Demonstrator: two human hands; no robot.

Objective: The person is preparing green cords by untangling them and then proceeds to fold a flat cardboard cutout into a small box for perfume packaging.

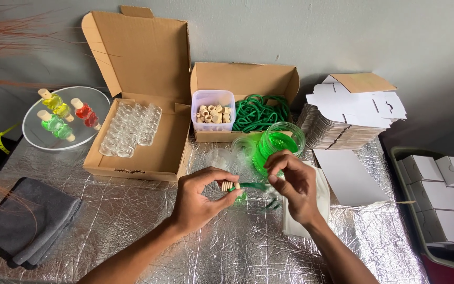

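Soft even daylight, sharp focus, glare on the foil table cover [132,221].

Left hand [198,200] pinches wooden cap [228,185]; right hand [295,186] grips green cord [253,186] beside it.

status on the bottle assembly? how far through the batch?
Done: three filled bottles, yellow, red and green, capped with wooden tops, lie on the round plate. In hand: the left hand pinches a wooden cap on a green cord that the right hand feeds. Left: a tray of empty clear bottles in the open box, a tub of caps, a pile of cord, flat cartons.
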